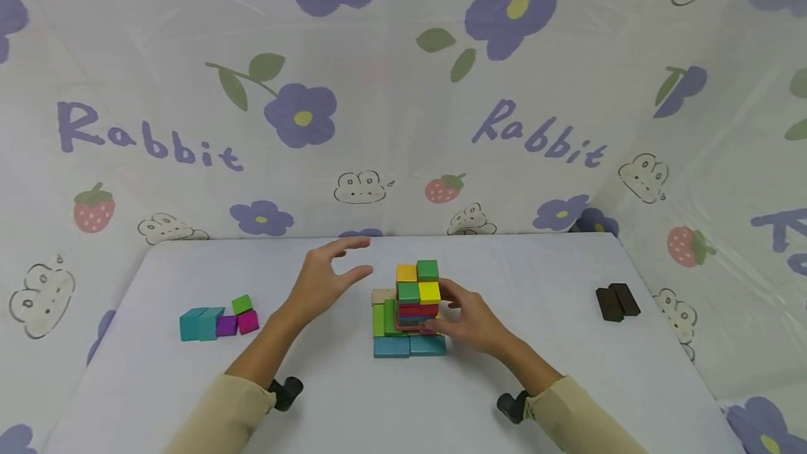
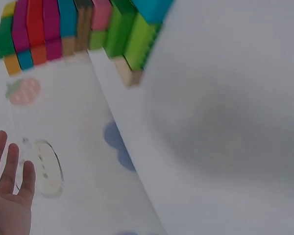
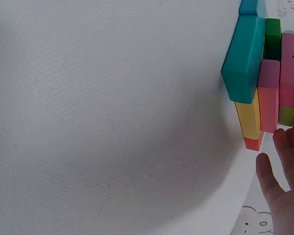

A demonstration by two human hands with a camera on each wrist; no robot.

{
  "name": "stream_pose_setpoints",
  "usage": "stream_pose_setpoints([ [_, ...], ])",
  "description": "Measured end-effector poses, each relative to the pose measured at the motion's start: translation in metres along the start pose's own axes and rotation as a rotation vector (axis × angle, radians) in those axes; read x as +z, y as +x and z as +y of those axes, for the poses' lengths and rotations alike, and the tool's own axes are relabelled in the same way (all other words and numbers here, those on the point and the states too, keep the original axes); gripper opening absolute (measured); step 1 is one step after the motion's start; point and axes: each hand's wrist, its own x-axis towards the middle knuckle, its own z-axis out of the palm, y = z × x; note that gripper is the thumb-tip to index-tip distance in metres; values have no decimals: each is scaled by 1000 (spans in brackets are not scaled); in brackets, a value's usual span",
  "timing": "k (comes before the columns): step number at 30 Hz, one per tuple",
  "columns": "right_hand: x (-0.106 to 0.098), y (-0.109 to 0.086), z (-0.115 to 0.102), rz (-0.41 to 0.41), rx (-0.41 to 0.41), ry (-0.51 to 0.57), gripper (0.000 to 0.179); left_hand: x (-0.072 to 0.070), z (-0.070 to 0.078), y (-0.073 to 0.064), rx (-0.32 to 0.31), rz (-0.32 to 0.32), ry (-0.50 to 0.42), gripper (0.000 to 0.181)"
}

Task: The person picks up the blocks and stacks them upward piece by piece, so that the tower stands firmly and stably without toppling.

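A tower of coloured wooden blocks [image 1: 418,310] stands in the middle of the table, with two green and two yellow cubes [image 1: 429,292] on its top. Teal blocks [image 3: 243,58] lie along the front of its base, beside pink and yellow ones. My right hand [image 1: 474,319] is at the tower's right side, fingers and thumb spread, fingertips right at the blocks. Left of the tower, my left hand [image 1: 324,281] hovers apart from it, fingers extended and thumb spread, holding nothing. In the left wrist view the stacked layers [image 2: 44,29] show pink, red, blue and wood-coloured blocks.
At the left of the white table [image 1: 334,398] sit two teal blocks [image 1: 202,324], a purple cube [image 1: 227,326], a magenta cube [image 1: 249,321] and a green cube [image 1: 242,304]. Two dark brown blocks [image 1: 609,304] lie far right. A patterned cloth [image 1: 391,125] hangs behind.
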Motion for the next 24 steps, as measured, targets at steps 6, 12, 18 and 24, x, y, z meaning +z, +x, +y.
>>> stream_pose_setpoints([
  [6,1,-2,0,-4,-1,-2,72,-42,-36,-32,-95,86,70,45],
  [12,0,-4,1,2,7,-3,74,-78,-73,-66,-173,135,199,40],
  [18,0,-5,3,-2,-7,1,73,-101,-95,-94,-273,132,233,39],
  [24,1,-6,6,-2,-21,6,72,-116,-108,-111,-414,87,266,40],
])
